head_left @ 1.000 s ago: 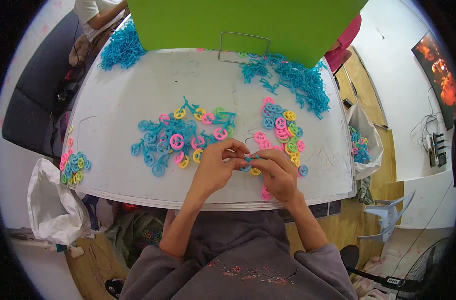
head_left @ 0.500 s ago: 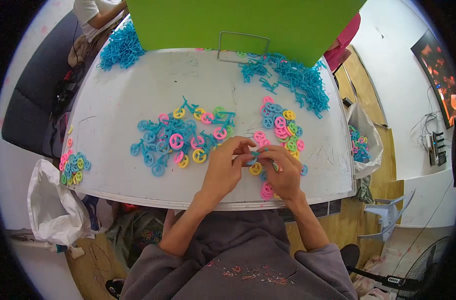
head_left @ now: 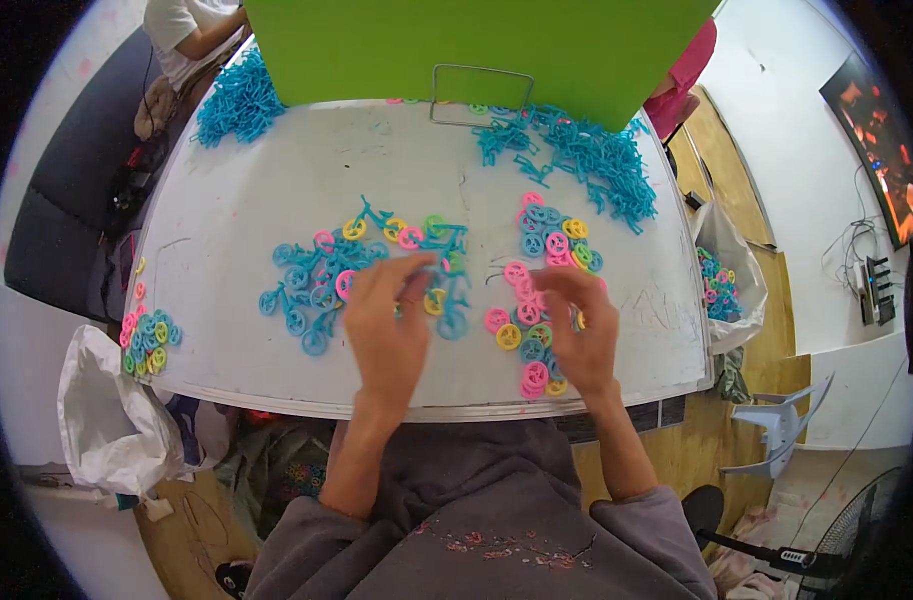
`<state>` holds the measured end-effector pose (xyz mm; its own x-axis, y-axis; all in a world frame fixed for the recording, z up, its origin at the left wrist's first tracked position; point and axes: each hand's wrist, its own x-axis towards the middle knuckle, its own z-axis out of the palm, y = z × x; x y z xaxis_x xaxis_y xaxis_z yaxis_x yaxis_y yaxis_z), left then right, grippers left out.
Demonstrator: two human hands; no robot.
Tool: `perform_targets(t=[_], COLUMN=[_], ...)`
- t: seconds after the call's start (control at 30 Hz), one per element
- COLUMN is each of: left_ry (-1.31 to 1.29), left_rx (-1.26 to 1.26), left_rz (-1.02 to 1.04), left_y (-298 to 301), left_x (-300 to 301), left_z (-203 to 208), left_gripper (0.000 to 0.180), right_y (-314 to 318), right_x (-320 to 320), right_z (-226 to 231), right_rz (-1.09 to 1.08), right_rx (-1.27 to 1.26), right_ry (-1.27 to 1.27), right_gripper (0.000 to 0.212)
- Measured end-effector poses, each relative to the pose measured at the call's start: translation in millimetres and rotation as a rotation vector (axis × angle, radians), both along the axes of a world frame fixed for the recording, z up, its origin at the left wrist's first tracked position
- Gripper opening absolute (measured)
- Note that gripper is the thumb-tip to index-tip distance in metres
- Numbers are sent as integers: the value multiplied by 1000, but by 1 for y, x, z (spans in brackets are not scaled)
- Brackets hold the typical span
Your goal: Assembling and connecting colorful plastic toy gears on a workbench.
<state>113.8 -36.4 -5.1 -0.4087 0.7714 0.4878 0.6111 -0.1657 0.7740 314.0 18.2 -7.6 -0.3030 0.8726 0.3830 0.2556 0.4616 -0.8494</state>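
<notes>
My left hand (head_left: 388,325) is over the right part of a pile of small plastic toy bicycle parts (head_left: 321,275), blue frames with coloured wheels. Its fingers are apart and slightly smeared. Just beyond the fingertips is a blurred blue frame with a blue wheel (head_left: 452,323), seemingly loose from the hand. To the right, my right hand (head_left: 584,330) hovers over a strip of loose spoked wheels (head_left: 533,350) in pink, yellow, blue and green. Its fingers are bent but apart, near pink wheels (head_left: 516,273); nothing shows between them.
Teal frames are heaped at the far right (head_left: 601,155) and far left (head_left: 238,100) of the white table (head_left: 226,220). A green board (head_left: 476,50) stands across the back, with a wire loop (head_left: 481,95) before it. White sacks hang at the left (head_left: 111,410) and right (head_left: 741,270) edges.
My hands were together over the wheels, working on a blue wheel. They have parted: the left moved left toward the bicycle pile, the right slightly up. The blurred blue frame and wheel now show there.
</notes>
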Motion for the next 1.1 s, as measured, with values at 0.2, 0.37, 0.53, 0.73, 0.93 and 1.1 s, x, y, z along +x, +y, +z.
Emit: perform_targets(t=[0.2,0.37,0.53,0.73,0.93,1.1], left_ry=[-60,147,422,846,869,625], left_rx=[-90,-40,-14,-265,-309,-180], left_rz=[131,220,3,-284,-121,-155], left_y=[8,9,14,16,17,10], left_x=[-25,-41,-10,-7,-21,-5], left_z=[6,-3,-9,-32,-33,-23], left_gripper=[13,16,30,44,42,37], right_y=[11,-5,-5,50,183,215], right_x=[20,17,17,23,22,15], right_z=[-6,1,-17,4,-15,-28], right_rz=[-125,132,191,-12,-7,59], right_rx=[-105,92,232,312,520,464], right_ry=[-126,-300,-505,-380,-651,-787], right_gripper=[14,24,31,17,19,19])
